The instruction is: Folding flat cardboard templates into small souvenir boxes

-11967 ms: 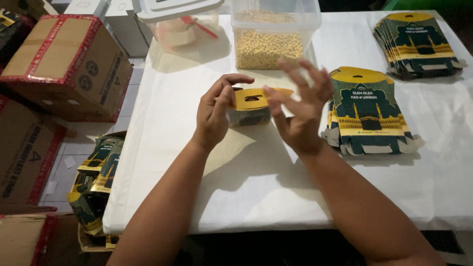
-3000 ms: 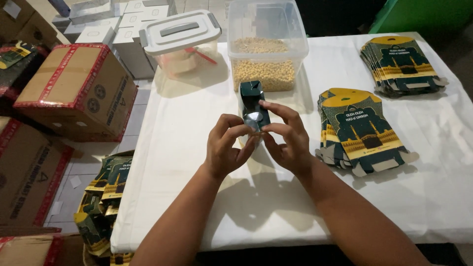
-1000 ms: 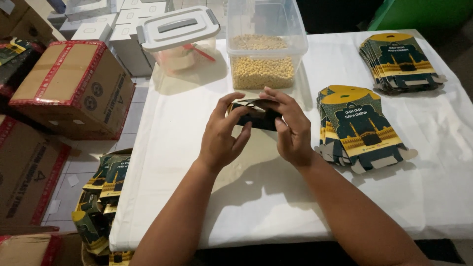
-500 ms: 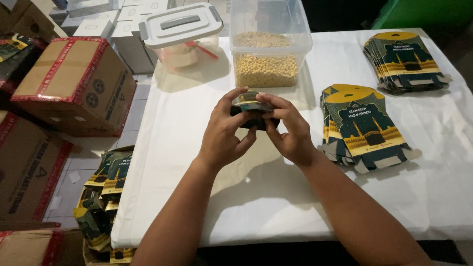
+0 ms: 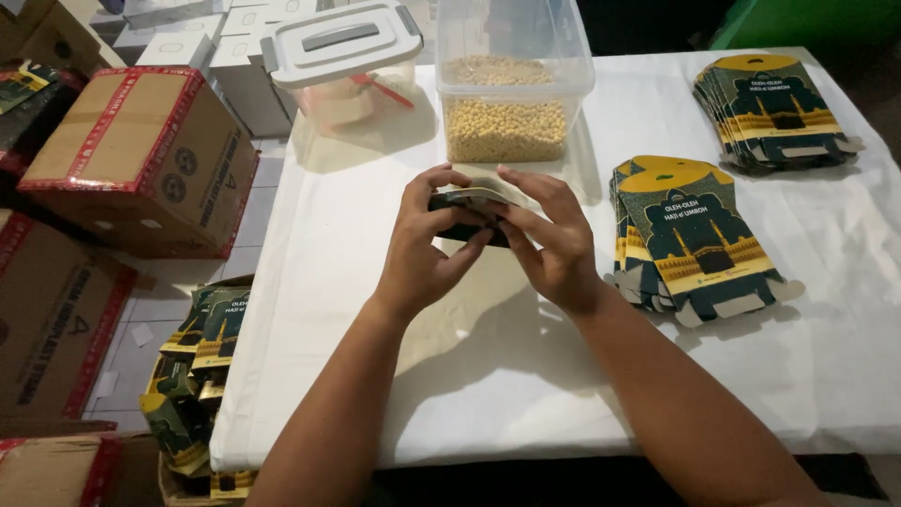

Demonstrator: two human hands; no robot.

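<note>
A light, creasable carton (image 5: 472, 214) is pinched by left hand (image 5: 419, 249) and right hand (image 5: 554, 244), best gripped along its folded edges.

A white-covered table (image 5: 375, 235) carries a clear tub of yellow beans (image 5: 507, 127) at its far edge, and just left of that a clear lidded container with a grey handle (image 5: 343, 56). Two stacks of flat green-and-yellow carton blanks lie on the cloth, one at mid-right (image 5: 690, 235), the other in the far right corner (image 5: 774, 108). On the floor to the left stands a red-taped cardboard box (image 5: 131, 164), with a heap of folded green cartons (image 5: 192, 371) nearer.
</note>
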